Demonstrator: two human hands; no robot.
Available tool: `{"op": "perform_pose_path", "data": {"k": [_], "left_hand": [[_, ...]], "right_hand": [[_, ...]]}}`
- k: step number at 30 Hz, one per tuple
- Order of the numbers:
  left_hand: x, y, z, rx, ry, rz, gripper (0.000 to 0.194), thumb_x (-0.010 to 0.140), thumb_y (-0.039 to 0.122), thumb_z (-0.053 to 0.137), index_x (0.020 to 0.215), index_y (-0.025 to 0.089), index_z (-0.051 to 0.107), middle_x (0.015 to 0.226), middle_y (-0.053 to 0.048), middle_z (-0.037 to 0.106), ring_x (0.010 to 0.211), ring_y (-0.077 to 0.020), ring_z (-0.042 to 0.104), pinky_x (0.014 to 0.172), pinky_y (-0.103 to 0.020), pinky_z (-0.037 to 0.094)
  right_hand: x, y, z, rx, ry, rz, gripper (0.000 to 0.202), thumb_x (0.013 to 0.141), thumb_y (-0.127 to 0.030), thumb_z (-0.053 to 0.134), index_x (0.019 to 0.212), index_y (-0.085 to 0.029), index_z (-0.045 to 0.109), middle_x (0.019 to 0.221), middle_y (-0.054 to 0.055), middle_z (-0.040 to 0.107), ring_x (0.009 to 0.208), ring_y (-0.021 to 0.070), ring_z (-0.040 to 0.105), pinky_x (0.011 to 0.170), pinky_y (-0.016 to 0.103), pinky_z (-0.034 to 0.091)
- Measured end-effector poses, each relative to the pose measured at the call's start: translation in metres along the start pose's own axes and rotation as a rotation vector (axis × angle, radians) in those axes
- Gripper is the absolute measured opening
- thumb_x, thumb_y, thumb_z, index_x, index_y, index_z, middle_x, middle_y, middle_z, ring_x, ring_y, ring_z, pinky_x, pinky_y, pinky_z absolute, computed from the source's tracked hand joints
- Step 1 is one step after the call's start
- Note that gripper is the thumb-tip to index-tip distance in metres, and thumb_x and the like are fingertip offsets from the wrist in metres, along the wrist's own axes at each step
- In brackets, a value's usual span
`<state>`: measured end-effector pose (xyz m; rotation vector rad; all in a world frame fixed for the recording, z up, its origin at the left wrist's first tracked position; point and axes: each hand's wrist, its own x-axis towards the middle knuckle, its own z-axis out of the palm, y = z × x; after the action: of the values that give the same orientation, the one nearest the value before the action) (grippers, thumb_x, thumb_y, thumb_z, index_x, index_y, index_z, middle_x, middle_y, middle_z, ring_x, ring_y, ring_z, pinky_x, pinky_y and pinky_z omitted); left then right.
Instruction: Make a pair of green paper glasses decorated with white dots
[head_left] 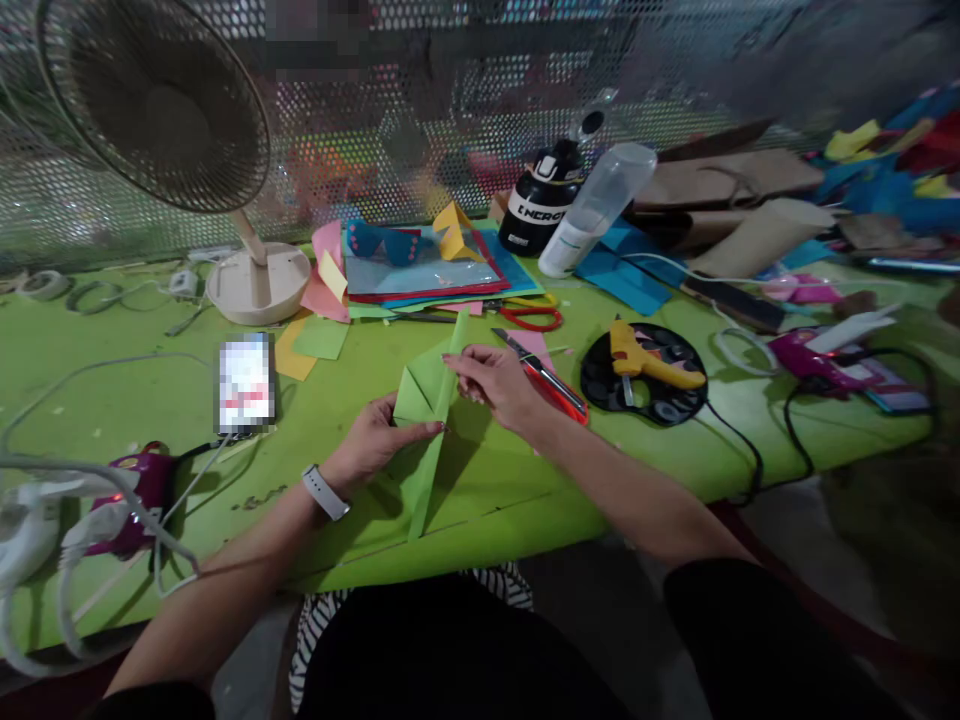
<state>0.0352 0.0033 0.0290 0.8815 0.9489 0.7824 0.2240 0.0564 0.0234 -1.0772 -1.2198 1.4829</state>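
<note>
A sheet of light green paper point(421, 390), folded and creased with a narrow strip along its right edge, is held up in front of me over the table. My left hand point(382, 437) grips its lower left part, thumb lying across the front and the other fingers hidden behind. At the upper right edge, my right hand point(484, 380) pinches the folded strip between thumb and fingers. Just right of the paper, a box cutter point(551, 370) and red-handled scissors point(562, 398) lie on the table, close under my right forearm.
A yellow glue gun point(652, 360) rests on a black palette point(596, 370) to the right. Behind are stacked colored sheets point(427, 275), orange-handled scissors point(532, 317), a black bottle point(536, 205) and a clear bottle point(600, 210). Leftward are a fan point(259, 280), a phone point(245, 382) and a cabled power strip point(139, 500).
</note>
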Motion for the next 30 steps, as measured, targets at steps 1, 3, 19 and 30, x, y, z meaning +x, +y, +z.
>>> {"op": "perform_pose_path", "data": {"k": [1,3,19,30], "left_hand": [[-0.001,0.003,-0.001,0.014,-0.019,-0.022,0.044,0.062,0.029,0.088,0.098,0.013,0.069,0.085,-0.005,0.075,0.066,-0.0139,0.068,0.066,-0.026,0.056],[-0.003,0.011,-0.003,0.032,-0.058,-0.054,0.042,0.064,0.028,0.087,0.098,0.013,0.069,0.085,-0.004,0.075,0.067,-0.0135,0.068,0.066,-0.026,0.057],[-0.001,0.032,-0.022,0.362,-0.180,0.007,0.051,0.068,0.021,0.082,0.114,0.014,0.060,0.099,-0.006,0.073,0.081,-0.0149,0.068,0.074,-0.028,0.056],[0.000,0.045,-0.033,0.736,-0.509,0.034,0.050,0.074,0.030,0.076,0.120,0.015,0.060,0.112,-0.008,0.071,0.094,-0.0184,0.067,0.083,-0.029,0.052]], "right_hand": [[0.004,-0.001,-0.003,0.033,0.044,-0.016,0.038,0.065,-0.045,0.082,0.059,-0.019,0.055,0.045,-0.007,0.051,0.036,0.0037,0.038,0.036,0.019,0.028],[0.010,-0.003,-0.008,0.104,0.115,-0.045,0.038,0.064,-0.042,0.083,0.056,-0.019,0.053,0.042,-0.008,0.048,0.035,0.0031,0.036,0.038,0.018,0.029],[0.004,-0.027,-0.020,-0.099,-0.098,0.035,0.035,0.062,-0.043,0.083,0.069,-0.015,0.062,0.043,-0.005,0.056,0.032,0.0058,0.045,0.033,0.017,0.033],[0.014,-0.040,-0.056,-0.293,-0.298,0.035,0.039,0.070,-0.050,0.078,0.080,-0.014,0.070,0.068,0.003,0.070,0.059,0.0109,0.064,0.058,0.023,0.052]]}}
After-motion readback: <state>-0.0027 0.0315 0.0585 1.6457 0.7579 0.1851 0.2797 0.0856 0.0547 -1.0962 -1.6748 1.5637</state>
